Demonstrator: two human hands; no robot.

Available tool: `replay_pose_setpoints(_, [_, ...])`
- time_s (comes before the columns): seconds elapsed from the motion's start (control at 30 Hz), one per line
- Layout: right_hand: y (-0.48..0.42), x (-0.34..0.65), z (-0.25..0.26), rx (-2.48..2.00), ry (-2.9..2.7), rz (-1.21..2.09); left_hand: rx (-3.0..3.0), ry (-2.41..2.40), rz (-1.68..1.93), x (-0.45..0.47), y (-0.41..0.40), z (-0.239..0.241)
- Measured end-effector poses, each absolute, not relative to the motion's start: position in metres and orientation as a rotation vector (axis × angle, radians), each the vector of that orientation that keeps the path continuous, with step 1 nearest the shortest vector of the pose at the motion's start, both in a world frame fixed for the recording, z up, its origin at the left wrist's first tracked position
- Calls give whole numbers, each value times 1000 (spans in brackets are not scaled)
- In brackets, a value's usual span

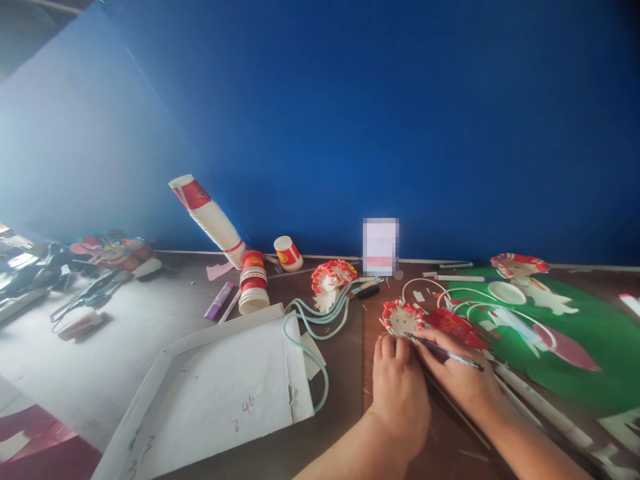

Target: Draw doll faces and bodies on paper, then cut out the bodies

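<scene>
A paper-cup craft [401, 319] lies on the dark brown table, its round pale face ringed with red and white curled strips and marked with small dark eyes. At its near edge my left hand [400, 380] holds it, fingers bent and close together. My right hand [463, 373] grips a dark pen [453, 355], and the tip touches the lower part of the face. Beneath my left fingers the craft's near side is hidden. Another curled-strip craft [334, 277] lies behind and to the left, and a third [520, 265] is at the far right.
A white box lid [215, 393] and a pale blue cable [325, 333] lie left. Stacked paper cups [215, 223] lean on the blue wall. A purple glue stick [219, 301] lies near them. Right are green paper [595, 347], red scraps [457, 325] and a white cable [520, 308].
</scene>
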State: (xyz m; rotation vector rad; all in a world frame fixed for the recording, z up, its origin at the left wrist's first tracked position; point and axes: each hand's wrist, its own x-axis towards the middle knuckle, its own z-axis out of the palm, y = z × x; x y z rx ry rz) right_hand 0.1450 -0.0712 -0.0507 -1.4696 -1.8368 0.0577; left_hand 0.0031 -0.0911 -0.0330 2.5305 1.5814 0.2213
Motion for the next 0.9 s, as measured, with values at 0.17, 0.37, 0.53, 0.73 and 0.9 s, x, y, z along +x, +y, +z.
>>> replay_pose_setpoints(0.17, [-71, 145, -51, -1465, -1848, 45, 2595, 1608, 224, 4, -93, -35])
replay_pose_setpoints(0.37, [-71, 146, -55, -1465, -1877, 50, 2638, 1648, 272, 5, -94, -35])
replay_pose_setpoints(0.53, [-70, 147, -58, -1483, -1872, 70, 2665, 1672, 299, 5, -94, -36])
replay_pose_setpoints(0.73, [-70, 147, -59, -1525, -1844, 110, 2649, 1652, 301, 4, -94, -35])
replay_pose_setpoints(0.9, [-70, 147, -59, -1539, -1841, 137, 2616, 1638, 245, 4, -94, -31])
